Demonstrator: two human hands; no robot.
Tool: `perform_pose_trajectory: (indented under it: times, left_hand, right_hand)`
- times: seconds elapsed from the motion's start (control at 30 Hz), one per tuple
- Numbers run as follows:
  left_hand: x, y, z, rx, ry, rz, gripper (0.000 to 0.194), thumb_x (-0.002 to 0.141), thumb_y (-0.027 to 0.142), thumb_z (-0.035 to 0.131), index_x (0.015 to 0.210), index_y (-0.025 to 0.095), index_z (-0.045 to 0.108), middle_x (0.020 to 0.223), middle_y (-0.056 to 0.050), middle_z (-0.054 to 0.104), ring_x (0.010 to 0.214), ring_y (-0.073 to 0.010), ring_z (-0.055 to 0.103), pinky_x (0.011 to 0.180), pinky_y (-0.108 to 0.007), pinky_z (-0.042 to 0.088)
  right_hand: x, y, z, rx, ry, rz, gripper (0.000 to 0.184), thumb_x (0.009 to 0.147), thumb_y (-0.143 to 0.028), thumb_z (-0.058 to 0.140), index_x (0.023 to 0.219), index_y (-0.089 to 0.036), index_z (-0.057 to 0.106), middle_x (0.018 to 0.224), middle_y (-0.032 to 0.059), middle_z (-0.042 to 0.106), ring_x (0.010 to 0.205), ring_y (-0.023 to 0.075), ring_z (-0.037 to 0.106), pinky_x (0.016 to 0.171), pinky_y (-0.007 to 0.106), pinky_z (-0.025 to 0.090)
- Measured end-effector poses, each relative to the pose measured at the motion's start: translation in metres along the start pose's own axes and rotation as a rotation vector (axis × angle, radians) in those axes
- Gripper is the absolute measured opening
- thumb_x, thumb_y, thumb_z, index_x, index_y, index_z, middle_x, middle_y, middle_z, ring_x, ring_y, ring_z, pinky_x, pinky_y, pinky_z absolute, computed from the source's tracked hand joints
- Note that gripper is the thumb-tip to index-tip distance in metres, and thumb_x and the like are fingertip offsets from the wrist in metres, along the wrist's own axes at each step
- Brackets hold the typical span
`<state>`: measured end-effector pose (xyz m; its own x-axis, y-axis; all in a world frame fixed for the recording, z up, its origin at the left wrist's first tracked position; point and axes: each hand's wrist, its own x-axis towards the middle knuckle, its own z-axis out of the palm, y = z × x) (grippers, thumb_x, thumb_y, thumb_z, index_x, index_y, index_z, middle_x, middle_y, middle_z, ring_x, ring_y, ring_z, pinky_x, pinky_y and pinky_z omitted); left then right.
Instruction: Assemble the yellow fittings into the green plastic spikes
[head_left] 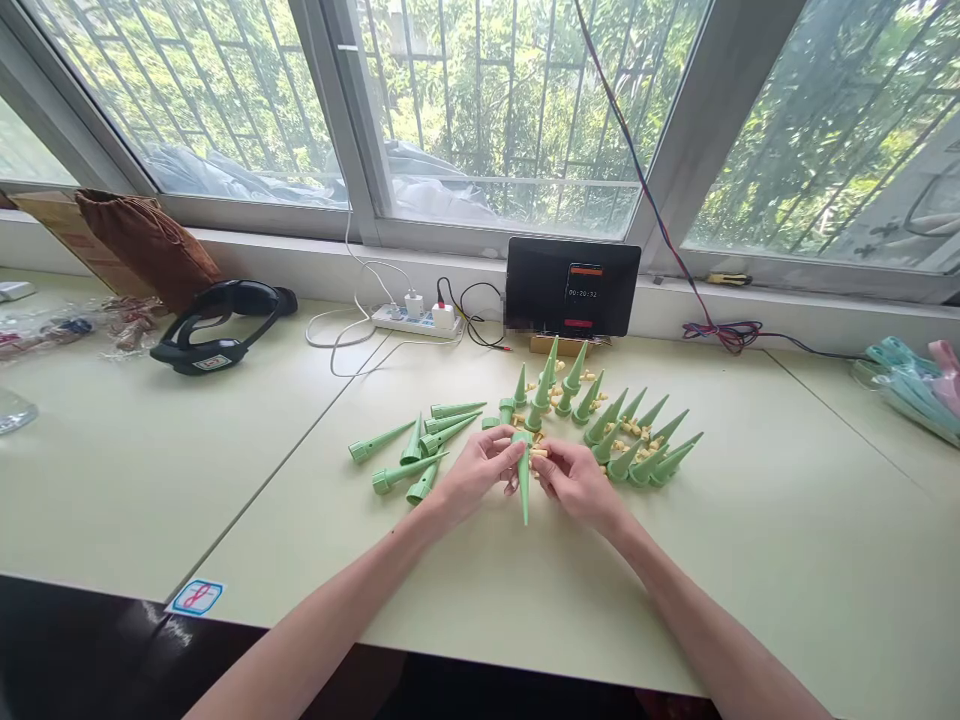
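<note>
Pinching a green spike (524,485), left hand (487,462) has fingers closed near its collar, tip pointing toward front table edge. Right hand (579,480) has thumb and fingers closed on a yellow piece (538,453) beside that collar. Tabletop (750,540) runs from both hands to the front edge; loose spikes (382,442) lie left, standing spikes (643,470) right. Screen (540,290) reads 00:20:32; sticker (198,597) at front edge has red mark, blue border.

Apparently a small workroom or workshop: a long pale counter (787,560) beneath barred windows (517,100) carries a power strip (405,321), a screen (536,290) showing a timer, and many matching green spikes (610,413)
</note>
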<state>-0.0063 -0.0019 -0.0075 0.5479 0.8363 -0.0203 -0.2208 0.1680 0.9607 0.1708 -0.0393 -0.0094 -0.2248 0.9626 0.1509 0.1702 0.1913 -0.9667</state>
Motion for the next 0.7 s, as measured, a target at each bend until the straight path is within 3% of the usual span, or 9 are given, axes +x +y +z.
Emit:
perform_pose_trajectory:
  times: [0.23, 0.7]
  left_hand:
    - [-0.0017, 0.0072, 0.0018, 0.187, 0.009, 0.082, 0.037, 0.083, 0.049, 0.069, 0.094, 0.016, 0.056, 0.064, 0.003, 0.059, 0.047, -0.0089, 0.055, 0.049, -0.023, 0.044]
    - [0.0016, 0.0025, 0.0003, 0.2, -0.011, 0.124, 0.032, 0.09, 0.047, 0.061, 0.1, 0.018, 0.053, 0.074, 0.001, 0.06, 0.055, -0.0098, 0.056, 0.053, -0.024, 0.046]
  right_hand:
    - [0.0003, -0.0019, 0.0012, 0.17, -0.005, 0.11, 0.036, 0.09, -0.048, 0.06, 0.07, -0.019, 0.053, 0.045, -0.0057, 0.045, 0.038, 0.0082, 0.035, 0.039, 0.023, 0.028]
    - [0.0012, -0.0083, 0.0052, 0.217, 0.041, 0.126, 0.035, 0.089, -0.048, 0.063, 0.071, -0.02, 0.051, 0.05, -0.0055, 0.048, 0.039, 0.0081, 0.039, 0.038, 0.022, 0.03]
